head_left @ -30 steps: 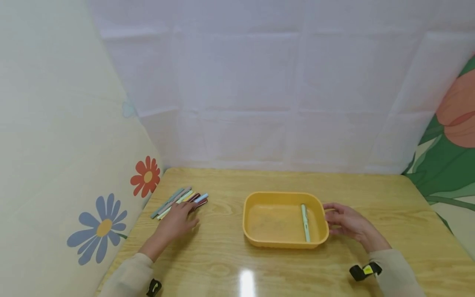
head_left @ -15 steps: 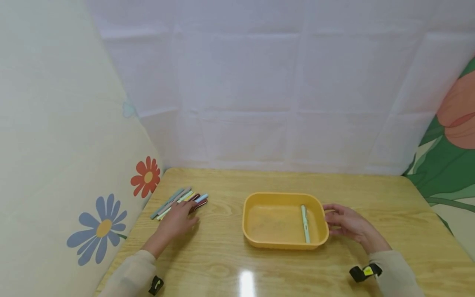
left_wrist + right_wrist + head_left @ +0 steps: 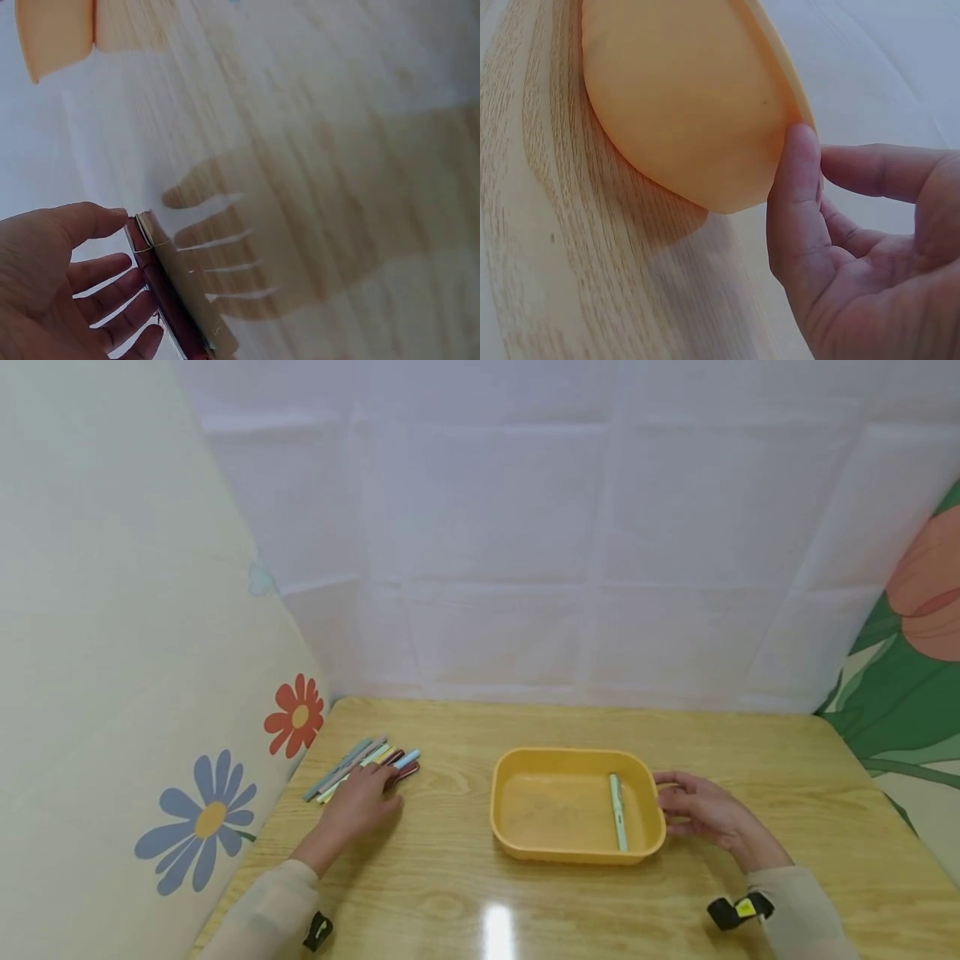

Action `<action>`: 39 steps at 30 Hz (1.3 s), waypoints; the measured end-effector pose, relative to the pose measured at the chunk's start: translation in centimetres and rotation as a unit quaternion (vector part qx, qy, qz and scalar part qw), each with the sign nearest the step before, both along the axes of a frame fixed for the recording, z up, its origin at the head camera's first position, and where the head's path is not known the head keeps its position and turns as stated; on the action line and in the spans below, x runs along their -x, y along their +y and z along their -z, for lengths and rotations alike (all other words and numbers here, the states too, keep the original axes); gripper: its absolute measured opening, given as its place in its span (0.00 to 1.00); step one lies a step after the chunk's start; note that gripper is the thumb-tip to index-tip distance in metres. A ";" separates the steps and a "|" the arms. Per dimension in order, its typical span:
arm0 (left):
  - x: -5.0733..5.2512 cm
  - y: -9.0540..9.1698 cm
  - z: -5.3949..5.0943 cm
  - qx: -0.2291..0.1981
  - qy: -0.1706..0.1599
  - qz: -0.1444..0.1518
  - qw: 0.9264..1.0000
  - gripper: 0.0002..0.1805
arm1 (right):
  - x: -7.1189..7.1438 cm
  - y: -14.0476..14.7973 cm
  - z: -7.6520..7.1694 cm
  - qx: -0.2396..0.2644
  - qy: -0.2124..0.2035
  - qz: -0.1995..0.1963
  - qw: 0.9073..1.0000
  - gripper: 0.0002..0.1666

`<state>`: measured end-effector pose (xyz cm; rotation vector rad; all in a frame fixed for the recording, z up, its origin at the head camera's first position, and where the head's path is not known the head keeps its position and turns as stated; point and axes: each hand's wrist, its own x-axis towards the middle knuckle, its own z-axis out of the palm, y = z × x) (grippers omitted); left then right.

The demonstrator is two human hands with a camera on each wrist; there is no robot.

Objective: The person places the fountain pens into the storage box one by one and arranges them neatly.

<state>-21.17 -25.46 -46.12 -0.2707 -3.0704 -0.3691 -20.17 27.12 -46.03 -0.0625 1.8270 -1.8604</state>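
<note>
My left hand (image 3: 358, 806) is over a small pile of pens (image 3: 337, 774) on the table's left side. In the left wrist view, its thumb and loosely bent fingers (image 3: 112, 274) lie along one side of a dark red pen (image 3: 166, 296), not wrapped around it. At the right end of a yellow plastic tray (image 3: 558, 856), my right hand (image 3: 708, 814) holds the edge. The right wrist view has one digit on the tray wall (image 3: 682, 112) and another at the rim. Inside the tray, a pale green pen (image 3: 618, 814) lies near its right end.
A wood-grain table (image 3: 450, 893) carries everything. White cloth (image 3: 480, 543) hangs behind it, with flower-printed cloth (image 3: 202, 818) along the left side and more printed cloth (image 3: 915, 693) at right. Bare tabletop lies between pens and tray.
The left forearm has shifted slightly right, with its hand staying at the pens. The right hand, tray and pale green pen keep their places.
</note>
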 end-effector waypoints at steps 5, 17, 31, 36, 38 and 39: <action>0.6 0.1 0.1 -0.005 0.016 0.027 0.999 0.12 | 0.0 0.0 0.0 -0.001 0.001 -0.001 1.000 0.26; 1.3 0.6 -0.5 -0.008 -0.051 0.035 0.998 0.13 | 0.1 0.0 0.2 -0.016 0.001 0.006 1.000 0.28; 1.9 0.8 -1.1 -0.148 -0.139 -0.010 0.979 0.18 | 0.3 0.1 0.4 -0.029 -0.001 0.004 1.000 0.32; 1.6 1.1 -1.4 -0.292 -0.206 -0.044 0.933 0.22 | 0.3 0.0 0.3 -0.031 0.001 0.004 1.000 0.32; 1.5 1.2 -1.4 -0.325 -0.221 -0.046 0.918 0.23 | 0.3 0.0 0.3 -0.032 -0.001 0.005 0.999 0.32; 1.4 1.3 -1.5 -0.336 -0.225 -0.049 0.913 0.24 | 0.3 0.0 0.3 -0.032 -0.001 0.006 0.999 0.32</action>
